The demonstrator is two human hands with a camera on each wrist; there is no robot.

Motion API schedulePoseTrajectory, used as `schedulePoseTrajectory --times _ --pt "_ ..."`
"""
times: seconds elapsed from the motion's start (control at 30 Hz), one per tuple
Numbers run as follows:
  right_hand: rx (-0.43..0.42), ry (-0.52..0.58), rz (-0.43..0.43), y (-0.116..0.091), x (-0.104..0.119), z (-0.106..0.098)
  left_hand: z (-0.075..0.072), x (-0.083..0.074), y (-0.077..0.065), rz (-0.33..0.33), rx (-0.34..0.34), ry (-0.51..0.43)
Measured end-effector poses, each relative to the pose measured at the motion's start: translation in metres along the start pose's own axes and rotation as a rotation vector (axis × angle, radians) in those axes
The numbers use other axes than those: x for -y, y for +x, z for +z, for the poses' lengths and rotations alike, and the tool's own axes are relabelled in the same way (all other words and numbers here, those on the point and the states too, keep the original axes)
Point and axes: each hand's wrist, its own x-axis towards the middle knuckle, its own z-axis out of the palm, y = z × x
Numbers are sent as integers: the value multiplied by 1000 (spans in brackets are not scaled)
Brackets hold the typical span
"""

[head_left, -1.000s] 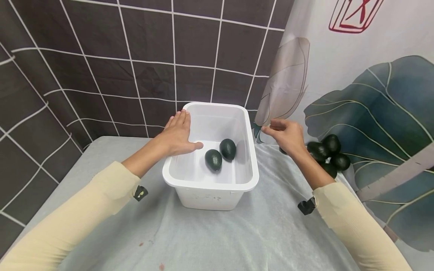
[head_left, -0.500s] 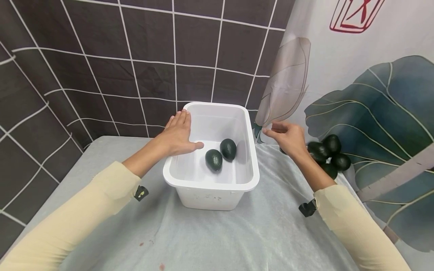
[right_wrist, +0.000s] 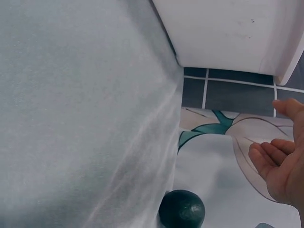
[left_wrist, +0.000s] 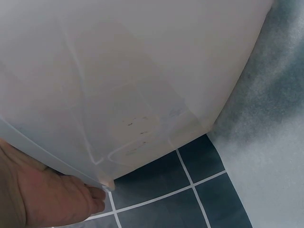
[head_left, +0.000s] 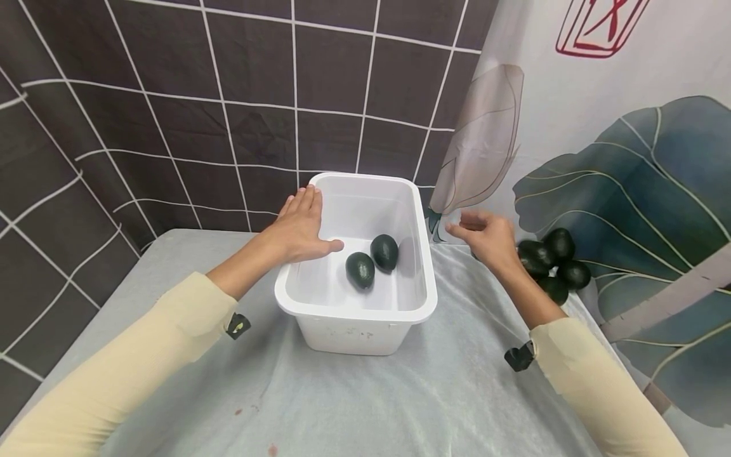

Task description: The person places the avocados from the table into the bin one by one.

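Note:
A white plastic tub [head_left: 356, 315] stands on the cloth-covered table with two dark green avocados inside, a left one [head_left: 360, 270] and a right one [head_left: 384, 252]. My left hand [head_left: 299, 228] rests on the tub's left rim, its fingers straight and its thumb pointing over the inside. To the right of the tub, my right hand [head_left: 487, 238] hangs in the air with loosely bent fingers. In the right wrist view nothing lies between that thumb and the fingers, and a single avocado [right_wrist: 182, 209] sits at the table edge below.
Several more avocados [head_left: 559, 243] lie bunched at the table's right edge, partly behind my right wrist. Grey cloth [head_left: 342, 406] covers the table. A dark gridded curtain [head_left: 251, 76] hangs behind, and a leaf-patterned one [head_left: 628, 171] hangs at the right.
My right hand has drifted slightly right and down, away from the tub. The left hand, the tub and the avocados stay where they were.

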Motion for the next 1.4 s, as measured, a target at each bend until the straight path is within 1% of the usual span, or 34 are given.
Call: schedulePoseTrajectory --times 0.13,0.17,0.27,0.37,0.4,0.47,0.53,0.73,1.17,1.4 --pt "-1 0 -12 -1 -3 1 5 9 8 10 -4 5" --pt "0 0 -13 -1 -4 2 17 25 24 34 -20 21" --pt "3 3 -7 -1 -5 2 22 32 31 33 -20 27" --pt "6 5 3 -2 -7 3 19 28 27 26 -18 16" --pt "7 7 8 -3 -8 3 8 12 12 3 -2 -1" --pt "5 9 14 -4 -9 3 3 5 4 8 -3 -1" --pt "5 8 19 -4 -10 3 -1 1 -1 5 2 4" --pt "7 5 36 -6 -17 0 0 2 1 8 -5 -4" --pt "-23 -53 69 -14 -32 -10 -1 0 0 8 -5 0" --pt "-37 -61 110 -18 -38 -15 0 1 0 7 -8 -1"
